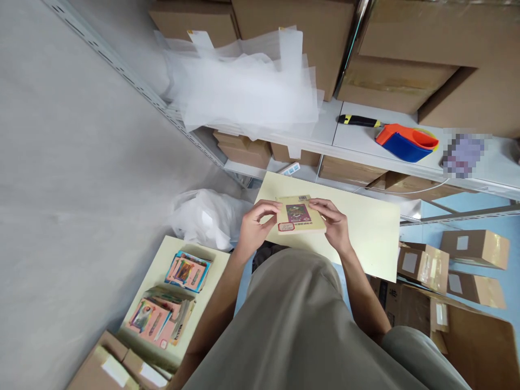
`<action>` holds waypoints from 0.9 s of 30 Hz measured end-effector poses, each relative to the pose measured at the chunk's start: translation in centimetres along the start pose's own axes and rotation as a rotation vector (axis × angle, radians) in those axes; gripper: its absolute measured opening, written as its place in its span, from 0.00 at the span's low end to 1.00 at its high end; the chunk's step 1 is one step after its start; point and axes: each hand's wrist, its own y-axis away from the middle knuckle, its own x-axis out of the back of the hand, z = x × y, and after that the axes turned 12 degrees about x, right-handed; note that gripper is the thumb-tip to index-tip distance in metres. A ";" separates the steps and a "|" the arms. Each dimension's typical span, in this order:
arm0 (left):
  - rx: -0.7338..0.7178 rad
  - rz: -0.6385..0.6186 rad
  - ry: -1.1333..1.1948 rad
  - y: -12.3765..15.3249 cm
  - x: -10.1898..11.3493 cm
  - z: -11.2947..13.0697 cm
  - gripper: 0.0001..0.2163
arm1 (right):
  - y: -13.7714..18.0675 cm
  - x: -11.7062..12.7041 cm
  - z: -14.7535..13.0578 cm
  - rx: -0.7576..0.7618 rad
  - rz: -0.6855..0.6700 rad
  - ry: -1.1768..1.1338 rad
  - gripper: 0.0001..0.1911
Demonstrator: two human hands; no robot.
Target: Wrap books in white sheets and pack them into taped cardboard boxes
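A thin cream booklet (299, 215) with a barcode, a dark picture and a red label is held over a pale yellow board (365, 227). My left hand (255, 222) grips its left edge, fingers curled over the top. Its right side is pinched by my right hand (333, 219), fingers bent along the edge. Both forearms come up from beside my grey-clad lap.
A pile of clear plastic sleeves (244, 89) lies on the white shelf (365, 138), with a utility knife (357, 120) and orange-blue scoops (406, 142). Stacks of colourful booklets (170, 303) sit at lower left. Cardboard boxes (467, 260) stand at right; a crumpled plastic bag (207, 216) lies at left.
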 end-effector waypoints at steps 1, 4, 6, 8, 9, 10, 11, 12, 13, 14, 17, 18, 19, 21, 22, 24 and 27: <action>-0.002 0.010 0.005 0.0 0.0 0.1 0.18 | 0.0 -0.1 -0.1 0.010 0.002 -0.008 0.13; 0.013 0.017 0.038 0.0 0.0 0.1 0.18 | 0.0 -0.2 -0.4 0.033 -0.003 -0.001 0.10; 0.032 0.006 0.072 0.0 -0.2 0.0 0.18 | 0.1 -0.2 -0.5 0.026 0.002 0.005 0.10; 0.065 0.000 0.096 -0.1 -0.2 -0.1 0.20 | 0.3 -0.1 -0.6 -0.008 0.026 -0.013 0.13; 0.086 0.003 0.100 -0.1 -0.2 -0.1 0.21 | 0.4 -0.1 -0.6 -0.029 0.046 -0.027 0.15; 0.108 0.009 0.101 -0.1 -0.2 -0.1 0.22 | 0.5 -0.1 -0.5 -0.048 0.068 -0.039 0.18; 0.128 0.015 0.101 0.0 -0.2 -0.2 0.23 | 0.5 -0.1 -0.5 -0.063 0.090 -0.046 0.20; 0.143 0.017 0.101 0.0 -0.2 -0.3 0.24 | 0.6 -0.1 -0.5 -0.072 0.106 -0.047 0.21; 0.153 0.017 0.102 0.0 -0.1 -0.3 0.24 | 0.6 -0.1 -0.5 -0.076 0.115 -0.042 0.20; 0.159 0.018 0.105 0.0 -0.1 -0.4 0.24 | 0.6 -0.1 -0.5 -0.076 0.123 -0.027 0.19; 0.174 0.013 0.102 0.1 -0.1 -0.7 0.24 | 0.6 -0.2 -0.6 -0.061 0.139 0.046 0.18; 0.180 0.011 0.094 0.1 0.0 -0.7 0.23 | 0.6 -0.3 -0.6 -0.055 0.139 0.070 0.17; 0.187 0.010 0.080 0.1 0.0 -0.7 0.22 | 0.5 -0.3 -0.6 -0.050 0.136 0.086 0.16; 0.193 0.005 0.040 0.1 0.2 -0.7 0.21 | 0.4 -0.3 -0.7 -0.048 0.116 0.102 0.13; 0.190 0.004 0.018 0.1 0.3 -0.7 0.20 | 0.4 -0.3 -0.8 -0.052 0.109 0.108 0.13; 0.176 -0.008 -0.014 0.0 0.6 -0.6 0.19 | 0.3 -0.2 -0.9 -0.069 0.100 0.118 0.13; 0.163 -0.037 -0.014 -0.3 0.9 -0.7 0.20 | 0.3 -0.1 -1.1 -0.113 0.093 0.135 0.17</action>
